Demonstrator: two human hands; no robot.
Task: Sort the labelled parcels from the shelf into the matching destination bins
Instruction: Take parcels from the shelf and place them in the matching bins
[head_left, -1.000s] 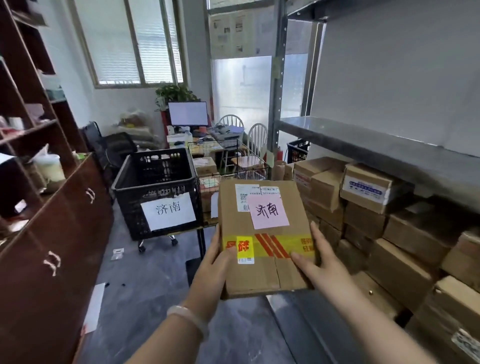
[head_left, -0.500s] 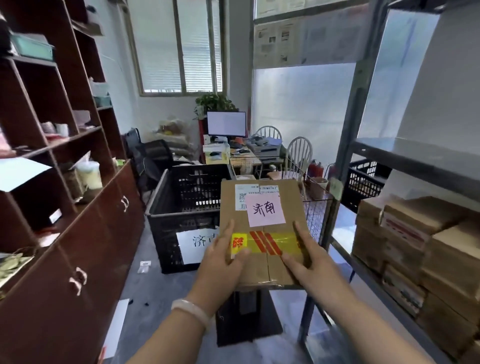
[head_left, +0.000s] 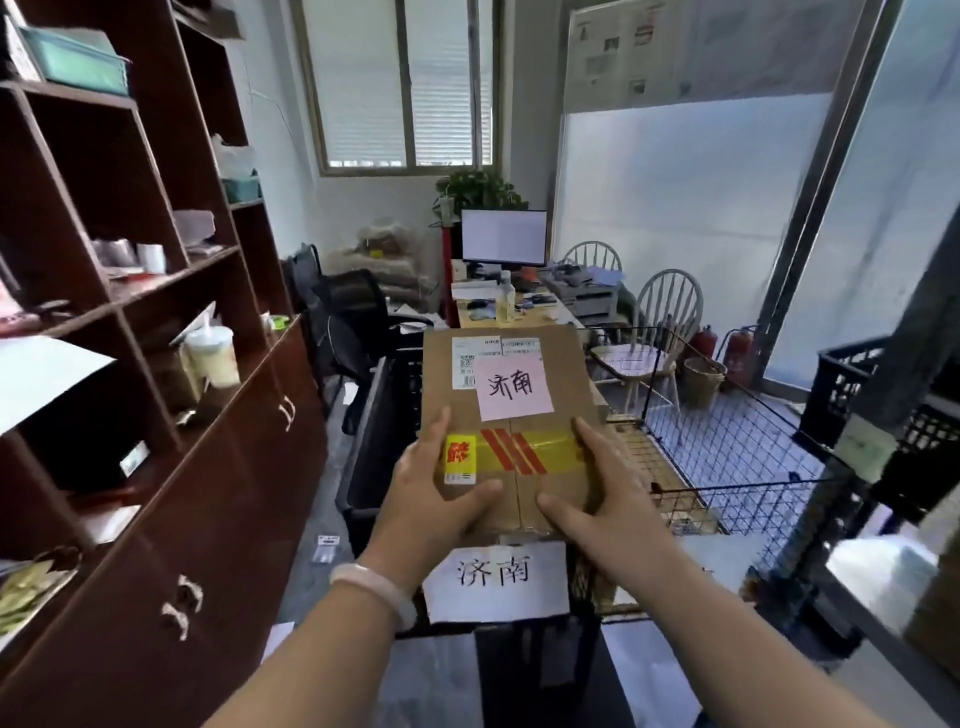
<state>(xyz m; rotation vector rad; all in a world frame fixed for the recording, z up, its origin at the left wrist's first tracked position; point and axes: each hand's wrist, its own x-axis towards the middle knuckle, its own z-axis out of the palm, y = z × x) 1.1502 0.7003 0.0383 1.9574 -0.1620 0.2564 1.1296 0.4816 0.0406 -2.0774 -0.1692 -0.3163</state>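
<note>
I hold a flat cardboard parcel with both hands over a black plastic crate. The parcel carries a pink note with two handwritten characters, a white shipping label and a yellow tape band with red stripes. My left hand grips its near left edge, thumb on top. My right hand grips the near right edge the same way. A white paper sign on the crate's front shows the same two characters as the pink note. The parcel hides most of the crate's inside.
A dark wooden shelf and cabinet run along the left. A wire mesh basket stands right of the crate, another black crate further right behind a metal rack post. Desk, monitor and chairs lie behind.
My view has swung left, away from the rack of parcels, and I have come close to the black crate. The parcel now hangs above it, my hands still gripping it.
</note>
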